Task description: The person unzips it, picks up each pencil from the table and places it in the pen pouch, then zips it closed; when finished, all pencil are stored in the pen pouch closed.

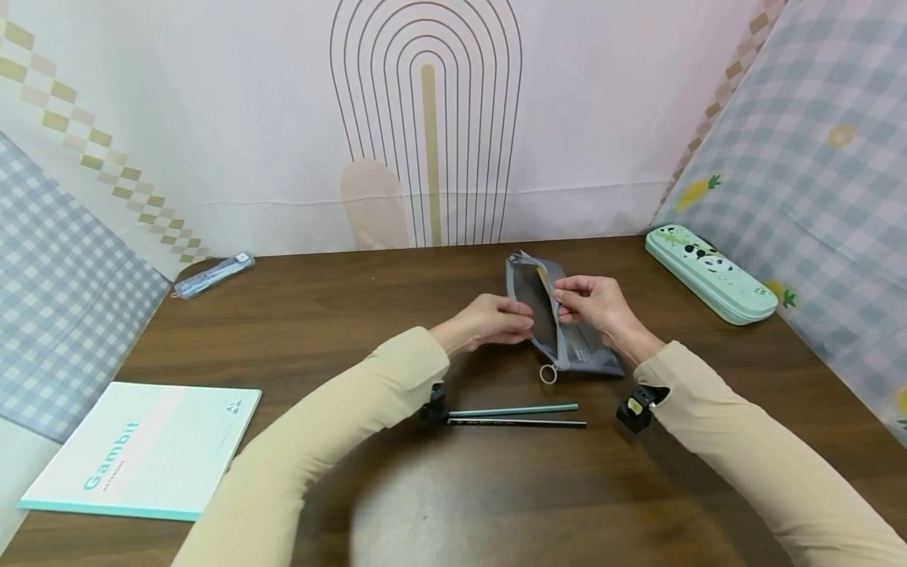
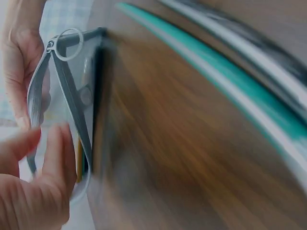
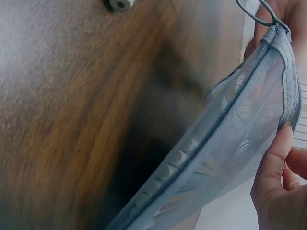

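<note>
A grey mesh zip pouch (image 1: 584,346) lies with its mouth spread apart, its ring pull hanging at the near end. The right hand (image 1: 598,305) pinches the pouch's right edge between thumb and fingers; the right wrist view shows this hand (image 3: 283,177) gripping the zipper edge. At the opposite edge is the left hand (image 1: 492,321), its fingertips at the opening. In the left wrist view the left hand (image 2: 41,177) has thumb and fingers apart, beside the opening. Something yellow, slim like a pencil (image 2: 79,155), shows inside the pouch.
Two pencils, one teal (image 1: 520,410) and one black (image 1: 524,424), lie nearer the front. A white and teal notebook (image 1: 149,449) is at left, a clear blue packet (image 1: 215,275) at back left, and a mint panda case (image 1: 711,273) at back right.
</note>
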Available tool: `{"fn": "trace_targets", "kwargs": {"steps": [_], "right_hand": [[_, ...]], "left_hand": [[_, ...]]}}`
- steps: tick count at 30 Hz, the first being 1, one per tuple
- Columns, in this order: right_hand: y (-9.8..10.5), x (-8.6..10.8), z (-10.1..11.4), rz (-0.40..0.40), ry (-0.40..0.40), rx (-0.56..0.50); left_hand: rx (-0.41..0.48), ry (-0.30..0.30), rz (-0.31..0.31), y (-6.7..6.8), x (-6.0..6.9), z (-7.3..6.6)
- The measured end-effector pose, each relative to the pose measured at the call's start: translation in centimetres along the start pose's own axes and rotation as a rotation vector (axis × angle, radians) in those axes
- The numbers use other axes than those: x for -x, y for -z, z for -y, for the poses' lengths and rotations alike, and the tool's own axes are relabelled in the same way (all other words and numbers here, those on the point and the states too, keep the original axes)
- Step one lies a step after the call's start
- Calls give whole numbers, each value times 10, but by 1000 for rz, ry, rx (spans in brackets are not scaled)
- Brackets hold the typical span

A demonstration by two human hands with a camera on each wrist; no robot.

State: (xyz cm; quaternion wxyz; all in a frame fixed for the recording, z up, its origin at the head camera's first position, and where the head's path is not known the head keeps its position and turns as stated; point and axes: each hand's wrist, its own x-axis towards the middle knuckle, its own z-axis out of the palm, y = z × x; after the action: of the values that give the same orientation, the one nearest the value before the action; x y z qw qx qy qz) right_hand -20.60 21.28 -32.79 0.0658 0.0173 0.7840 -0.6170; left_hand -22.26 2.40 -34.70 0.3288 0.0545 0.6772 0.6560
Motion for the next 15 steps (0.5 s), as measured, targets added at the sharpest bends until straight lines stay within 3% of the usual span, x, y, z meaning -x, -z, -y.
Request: {"fn": "trace_targets", "kwargs": {"steps": [5,8,11,15], "right_hand": [[3,-1,-1,-15,7,-4],[2,0,-1,-10,9,-24],[1,0,-2,0,9,-35],[0,-1,-2,1,3,-30]], "left_hand": [[-327,15,209,17,28,14],[-508,-8,292,22,40,22],[-674,-81,314,24,46,28],[-856,-182,291,23,49,31]]}}
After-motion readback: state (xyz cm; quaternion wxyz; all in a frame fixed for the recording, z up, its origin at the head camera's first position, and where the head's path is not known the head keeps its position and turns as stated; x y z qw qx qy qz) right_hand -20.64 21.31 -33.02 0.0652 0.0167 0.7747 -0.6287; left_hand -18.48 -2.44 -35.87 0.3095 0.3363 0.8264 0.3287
